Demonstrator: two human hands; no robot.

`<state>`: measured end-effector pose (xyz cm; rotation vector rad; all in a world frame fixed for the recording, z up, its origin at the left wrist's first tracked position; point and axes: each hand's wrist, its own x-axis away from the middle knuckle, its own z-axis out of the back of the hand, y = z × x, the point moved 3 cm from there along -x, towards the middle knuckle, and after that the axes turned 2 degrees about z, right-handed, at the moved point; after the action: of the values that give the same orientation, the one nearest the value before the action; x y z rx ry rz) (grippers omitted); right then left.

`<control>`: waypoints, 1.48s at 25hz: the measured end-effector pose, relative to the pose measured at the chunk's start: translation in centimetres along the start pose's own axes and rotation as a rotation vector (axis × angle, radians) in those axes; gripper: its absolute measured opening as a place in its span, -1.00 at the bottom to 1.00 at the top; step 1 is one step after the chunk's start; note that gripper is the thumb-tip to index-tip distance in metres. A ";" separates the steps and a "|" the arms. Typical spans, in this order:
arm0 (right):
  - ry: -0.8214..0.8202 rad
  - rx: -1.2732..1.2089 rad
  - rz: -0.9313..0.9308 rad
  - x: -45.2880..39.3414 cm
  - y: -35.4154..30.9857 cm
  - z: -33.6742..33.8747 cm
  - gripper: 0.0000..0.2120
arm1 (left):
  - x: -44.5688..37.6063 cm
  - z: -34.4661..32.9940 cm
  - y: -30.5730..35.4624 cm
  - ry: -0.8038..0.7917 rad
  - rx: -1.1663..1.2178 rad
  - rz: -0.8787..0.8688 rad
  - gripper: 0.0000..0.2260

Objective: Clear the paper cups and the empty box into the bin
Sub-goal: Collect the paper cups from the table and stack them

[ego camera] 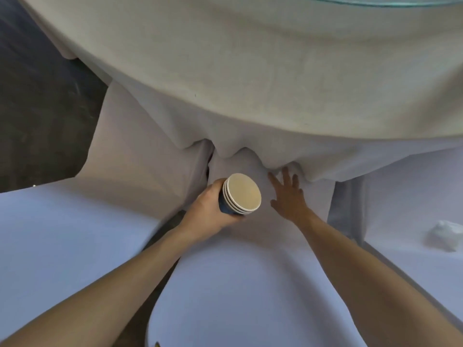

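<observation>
My left hand (209, 209) is shut around a stack of nested paper cups (241, 194), dark blue outside with white rims, its opening tilted toward the camera. The stack hangs in front of the draped tablecloth. Just to the right, my right hand (288, 194) is spread open with nothing in it, fingertips touching the hanging hem of the white tablecloth (250, 101). No bin and no box are in view.
The cloth-covered table fills the upper view, with a glass rim (375, 2) at the top edge. White-covered chairs stand left (62, 234), centre (238, 284) and right (413, 196). A crumpled white tissue (446, 234) lies on the right one. Dark carpet (37, 108) shows at left.
</observation>
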<state>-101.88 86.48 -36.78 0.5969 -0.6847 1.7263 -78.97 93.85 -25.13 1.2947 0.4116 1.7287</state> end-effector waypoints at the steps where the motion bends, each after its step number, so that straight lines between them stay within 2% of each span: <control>1: 0.018 0.012 -0.016 -0.1 0.1 -0.8 -0.21 | -0.3 -0.2 -0.2 -0.007 -0.010 0.002 -0.21; 4: 0.075 -0.007 -0.002 0.7 0.5 -2.2 -0.47 | -0.3 -0.4 0.0 -0.013 -0.028 0.008 -0.21; 7: 0.024 -0.266 -0.044 3.1 0.8 -1.3 -0.69 | 0.7 -0.4 1.5 -0.012 -0.037 0.008 -0.18; 10: 0.078 -0.509 -0.135 7.5 0.8 3.2 -0.81 | 2.3 -0.5 4.7 -0.040 -0.067 -0.007 -0.23; 12: 0.174 -0.666 -0.119 11.3 0.4 7.0 -0.94 | 3.6 -0.7 7.5 -0.061 -0.100 -0.035 -0.24; 16: 0.422 -0.912 -0.030 19.6 0.2 15.4 -0.69 | 6.8 -1.7 13.5 -0.072 -0.128 -0.133 -0.24; 18: 0.492 -0.961 0.021 23.2 0.3 18.4 -0.58 | 8.3 -2.7 16.4 -0.053 -0.112 -0.159 -0.25; 23: 0.551 -0.730 0.073 30.4 2.6 20.5 -0.59 | 11.8 -6.5 22.5 -0.019 -0.069 -0.269 -0.26; 25: 0.580 -0.732 0.070 33.5 4.7 20.7 -0.62 | 13.7 -8.6 24.5 -0.011 -0.084 -0.314 -0.27; 29: 0.679 -0.614 0.212 39.5 9.6 20.9 -0.79 | 17.5 -13.6 27.3 -0.002 -0.054 -0.349 -0.32; 32: 0.721 -0.452 0.247 43.1 13.1 20.9 -0.77 | 20.2 -17.2 29.4 0.034 -0.035 -0.349 -0.37; 37: 0.617 -0.258 0.364 47.4 17.7 20.4 -0.75 | 22.7 -21.8 32.2 0.079 -0.018 -0.363 -0.43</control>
<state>-129.55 100.38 8.09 -0.2588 -0.5738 1.9730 -114.00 100.41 2.40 1.0652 0.6341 1.4750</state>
